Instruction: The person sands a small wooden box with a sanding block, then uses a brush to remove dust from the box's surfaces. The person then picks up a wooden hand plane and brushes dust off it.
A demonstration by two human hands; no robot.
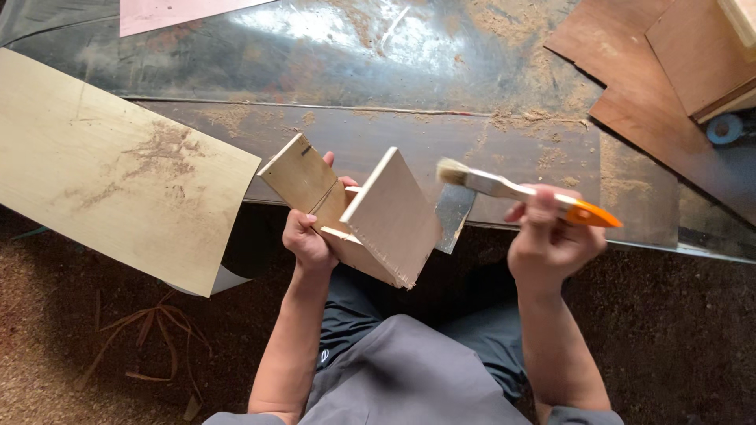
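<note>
**Box in one hand, brush in the other**

Head view: the left hand (309,240) grips a small plywood box (354,214) by its lower left part, fingers wrapped around one panel and clamped on it, the thumb tip showing above the edge. The box is held in the air over the person's lap, just in front of the table's (378,142) near edge. It is tilted, with one pale square panel facing up and right and a darker panel slanting to the left; the lower edge of the pale panel looks rough and splintered.

The right hand (551,240) is closed on a brush (520,191) near its orange handle end, fingers together around it. The brush lies nearly level, its pale bristles pointing left and standing just beside the box's upper right corner, not touching it.

A large pale sheet (110,165) lies on the left of the table, overhanging the edge. Brown boards (654,71) are stacked at the top right. Sawdust (543,118) is scattered over the dark tabletop and the floor.
</note>
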